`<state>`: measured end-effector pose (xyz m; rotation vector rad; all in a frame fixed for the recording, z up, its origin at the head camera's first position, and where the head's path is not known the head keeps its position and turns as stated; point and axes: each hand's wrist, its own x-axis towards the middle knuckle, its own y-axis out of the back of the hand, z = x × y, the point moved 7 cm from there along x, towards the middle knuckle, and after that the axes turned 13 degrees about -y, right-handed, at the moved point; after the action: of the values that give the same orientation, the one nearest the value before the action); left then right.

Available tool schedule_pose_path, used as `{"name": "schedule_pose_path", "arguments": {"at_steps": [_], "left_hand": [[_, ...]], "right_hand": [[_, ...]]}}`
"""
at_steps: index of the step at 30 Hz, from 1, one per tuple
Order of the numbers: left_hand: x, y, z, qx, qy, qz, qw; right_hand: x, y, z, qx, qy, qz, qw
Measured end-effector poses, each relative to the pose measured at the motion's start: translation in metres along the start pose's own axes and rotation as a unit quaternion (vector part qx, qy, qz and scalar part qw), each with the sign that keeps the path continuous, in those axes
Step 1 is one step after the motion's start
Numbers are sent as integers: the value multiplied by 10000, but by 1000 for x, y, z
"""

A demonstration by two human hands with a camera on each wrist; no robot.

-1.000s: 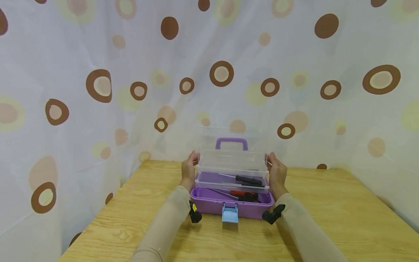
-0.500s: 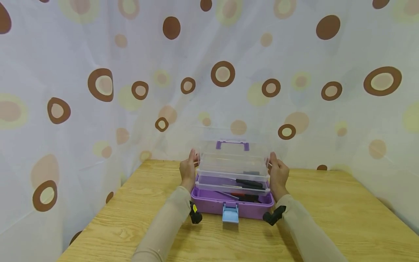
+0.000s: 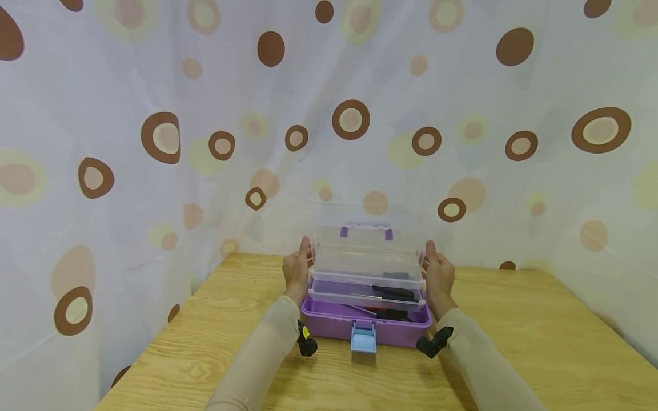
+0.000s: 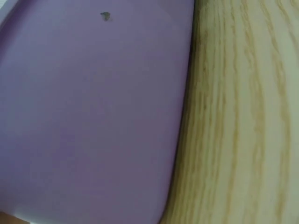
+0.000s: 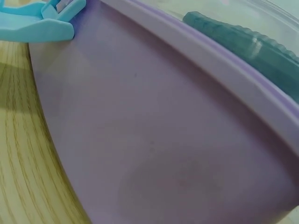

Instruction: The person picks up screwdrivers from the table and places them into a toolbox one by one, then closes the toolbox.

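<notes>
A purple toolbox stands on the wooden table, its clear lid raised at the back and its clear trays stepped above the base. At the lid's left side, my left hand grips with the thumb up and fingers partly hidden behind the plastic. My right hand holds the opposite side the same way. Black-handled tools show through the trays. The purple side wall fills much of the left wrist view. In the right wrist view, a dark ribbed handle lies behind the rim.
A light blue latch hangs open at the toolbox's front. The wooden table extends to both sides. Behind it hangs a white curtain with brown and yellow circles.
The lid's purple handle, standing up as an arch earlier, now shows mainly its two ends. The upper tray has sunk slightly toward the base. Both hands stay at the sides, thumbs raised more.
</notes>
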<state>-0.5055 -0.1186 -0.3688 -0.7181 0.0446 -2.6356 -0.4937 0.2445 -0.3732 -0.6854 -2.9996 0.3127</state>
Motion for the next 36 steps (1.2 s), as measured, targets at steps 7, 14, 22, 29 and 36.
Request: {"name": "schedule_pose_path", "arguments": {"at_steps": [7,14,22,29,36], "left_hand": [[-5,2,-2,-226,109,-204,9995],[-8,7,6,-88,224,-538,9983],[-13,6,17,618,380,-1143,9908],[-18,6,23,709,364,-1213,9894],[-27,1,22,64,512,-1737,9834]], "right_hand": [[-5,0,4,263,-120,-412,9987],[-10,-1,7,15,-269,-1023,9944],[-18,-1,1,-3,-245,-1627,9864],[-23,2,1,-321,-343,-1980,9791],[-32,6,3,-512,-506,-2250,9717]]}}
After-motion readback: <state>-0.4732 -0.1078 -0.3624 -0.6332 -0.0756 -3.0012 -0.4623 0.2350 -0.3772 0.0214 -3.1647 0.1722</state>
